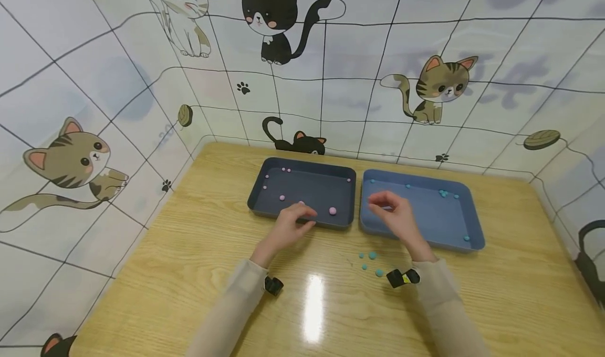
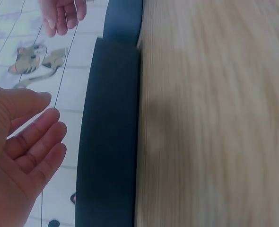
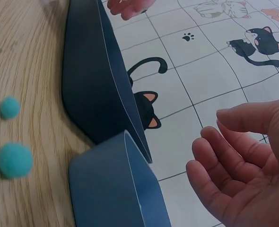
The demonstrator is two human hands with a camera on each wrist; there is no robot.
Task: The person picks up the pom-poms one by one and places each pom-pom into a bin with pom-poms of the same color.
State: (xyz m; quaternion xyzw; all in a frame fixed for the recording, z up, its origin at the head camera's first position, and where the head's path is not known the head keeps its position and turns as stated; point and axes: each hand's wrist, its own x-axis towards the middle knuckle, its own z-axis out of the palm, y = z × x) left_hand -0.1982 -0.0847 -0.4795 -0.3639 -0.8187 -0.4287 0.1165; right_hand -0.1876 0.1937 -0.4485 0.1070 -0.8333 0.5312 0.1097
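My left hand hovers over the front edge of the dark navy tray, its fingers loosely bent and holding nothing. Several pink pom-poms of different sizes lie scattered in that tray; one is partly covered by the hand. Above the left part of the lighter blue tray is my right hand. In the right wrist view its thumb and fingers are relaxed, with a gap and nothing between them. Several teal pom-poms are in the blue tray, most toward its back and right side.
On the wooden table, several teal pom-poms sit in front of the blue tray, near the right wrist. The two trays stand side by side with a narrow gap. Behind and left rise walls printed with cartoon cats. A black object shows at the right edge.
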